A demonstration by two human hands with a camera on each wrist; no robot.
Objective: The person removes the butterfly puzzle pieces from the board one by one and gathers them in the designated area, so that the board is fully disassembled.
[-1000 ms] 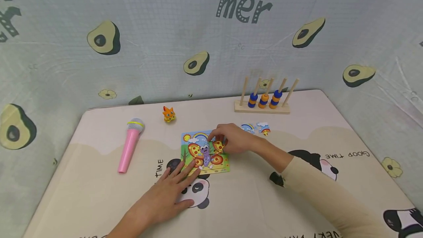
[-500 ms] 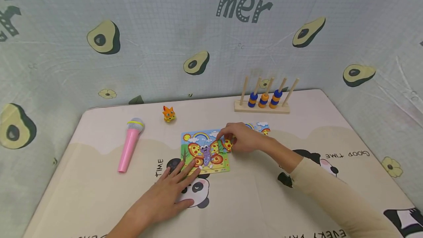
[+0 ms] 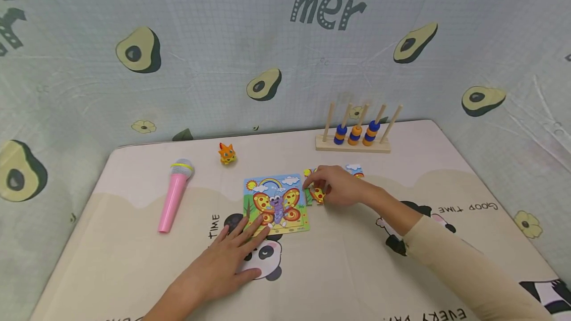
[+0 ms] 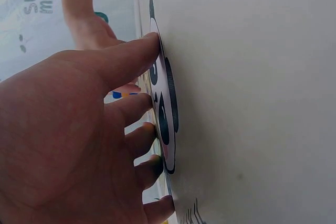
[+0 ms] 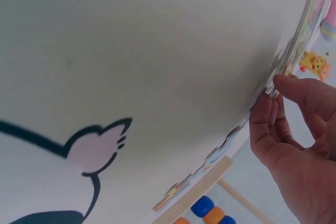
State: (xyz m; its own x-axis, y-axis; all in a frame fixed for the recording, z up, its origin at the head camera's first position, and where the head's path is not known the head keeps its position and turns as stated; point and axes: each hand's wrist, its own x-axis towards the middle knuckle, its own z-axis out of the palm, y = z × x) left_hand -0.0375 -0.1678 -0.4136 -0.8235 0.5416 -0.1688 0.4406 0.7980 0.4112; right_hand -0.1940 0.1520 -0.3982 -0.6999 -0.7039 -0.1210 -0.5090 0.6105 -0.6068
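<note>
A square butterfly puzzle board [image 3: 291, 182] lies mid-table. My left hand [image 3: 232, 254] lies with spread, straight fingers, its fingertips on the board's lower left edge; the left wrist view shows the left hand [image 4: 68, 129] from the thumb side. Just right of the board, my right hand [image 3: 336, 185] pinches a puzzle piece [image 3: 317, 195] with a red and yellow wing and green on it. In the right wrist view, the right hand's thumb [image 5: 302, 88] and fingers meet at the piece, which is mostly hidden. More puzzle pieces [image 3: 355, 169] lie behind the right hand, partly covered by it.
A pink toy microphone [image 3: 174, 199] lies left of the board. Behind it sits a small orange animal figure [image 3: 227, 154]. A wooden peg stand [image 3: 352, 146] with blue and orange beads stands at the back right, near the patterned wall.
My right hand has moved right from over the board, carrying the pinched puzzle piece, and the board's upper right corner now shows. My left hand has stayed in place.
</note>
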